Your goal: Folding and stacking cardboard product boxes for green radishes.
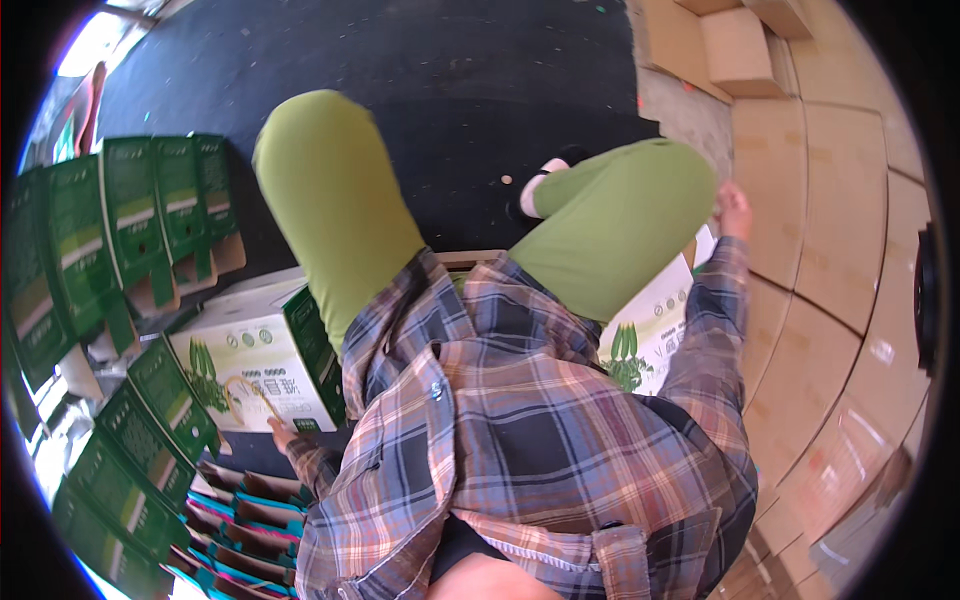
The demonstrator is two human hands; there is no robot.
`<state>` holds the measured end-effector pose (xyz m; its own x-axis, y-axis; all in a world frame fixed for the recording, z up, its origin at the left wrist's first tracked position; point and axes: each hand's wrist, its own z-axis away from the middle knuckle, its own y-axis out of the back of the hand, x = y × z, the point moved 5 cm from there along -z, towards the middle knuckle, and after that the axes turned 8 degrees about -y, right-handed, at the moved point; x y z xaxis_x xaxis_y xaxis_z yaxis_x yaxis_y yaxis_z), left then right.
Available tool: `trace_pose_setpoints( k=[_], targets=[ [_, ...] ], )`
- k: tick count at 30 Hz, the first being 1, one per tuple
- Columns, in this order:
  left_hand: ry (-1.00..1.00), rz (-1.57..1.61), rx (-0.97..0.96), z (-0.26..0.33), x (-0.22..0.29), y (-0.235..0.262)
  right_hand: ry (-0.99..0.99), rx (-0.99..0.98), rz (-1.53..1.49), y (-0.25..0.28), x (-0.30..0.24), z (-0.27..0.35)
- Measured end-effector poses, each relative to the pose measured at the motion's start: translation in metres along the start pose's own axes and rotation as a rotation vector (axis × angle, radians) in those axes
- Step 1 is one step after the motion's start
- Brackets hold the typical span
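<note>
My left hand [283, 432] is low at my left side, by the lower edge of a white and green printed carton [262, 355]. Its fingers are closed at the end of a thin tan strip [262, 400] that crosses the carton's face; whether the strip belongs to the carton I cannot tell. Beyond my bent right knee is my right hand [735, 208], fingers curled together; what they hold, if anything, is hidden. Just below that hand, a second white carton [650, 325] with printed green vegetables shows partly between my thigh and sleeve.
Green cartons [130, 200] with open flaps stand in rows at the left. Several open containers with teal edges [255, 540] sit at the lower left. Brown cardboard boxes [840, 200] are packed along the right. Ahead lies a dark floor [450, 80].
</note>
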<state>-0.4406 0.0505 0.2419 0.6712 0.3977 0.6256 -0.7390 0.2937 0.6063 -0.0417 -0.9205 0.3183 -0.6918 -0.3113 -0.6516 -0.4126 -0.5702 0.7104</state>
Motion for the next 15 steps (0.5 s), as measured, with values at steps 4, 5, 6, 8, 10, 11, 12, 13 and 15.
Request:
trace_pose_setpoints(
  k=[4,5,6,8,10,11,12,13,15],
  targets=[
    [-0.633,-0.488,0.549,0.049,0.074,-0.018,-0.439,-0.016,0.293,0.032,0.221,0.034],
    [-0.841,-0.5,0.604,0.085,0.119,-0.02,-0.804,-0.022,-0.227,-0.005,0.256,0.086],
    [-0.931,-0.296,0.514,0.092,0.151,-0.022,-0.852,-0.052,-0.368,-0.027,0.269,0.136],
    [-1.109,-0.131,0.351,0.121,0.209,-0.057,-1.018,-0.11,-0.431,-0.03,0.29,0.206],
    [-1.281,-0.094,0.251,0.164,0.259,-0.104,-1.272,-0.07,-0.212,-0.028,0.308,0.256],
    [-1.34,-0.024,0.194,0.184,0.28,-0.122,-1.128,-0.046,-0.465,-0.029,0.324,0.277],
    [-1.364,0.011,0.124,0.203,0.304,-0.145,-1.161,0.02,-0.548,-0.034,0.323,0.293],
    [-1.378,0.05,0.059,0.222,0.321,-0.166,-1.184,0.085,-0.627,-0.039,0.319,0.303],
    [-1.543,0.247,-0.113,0.272,0.349,-0.212,-1.217,0.156,-0.762,-0.037,0.334,0.315]
  ],
)
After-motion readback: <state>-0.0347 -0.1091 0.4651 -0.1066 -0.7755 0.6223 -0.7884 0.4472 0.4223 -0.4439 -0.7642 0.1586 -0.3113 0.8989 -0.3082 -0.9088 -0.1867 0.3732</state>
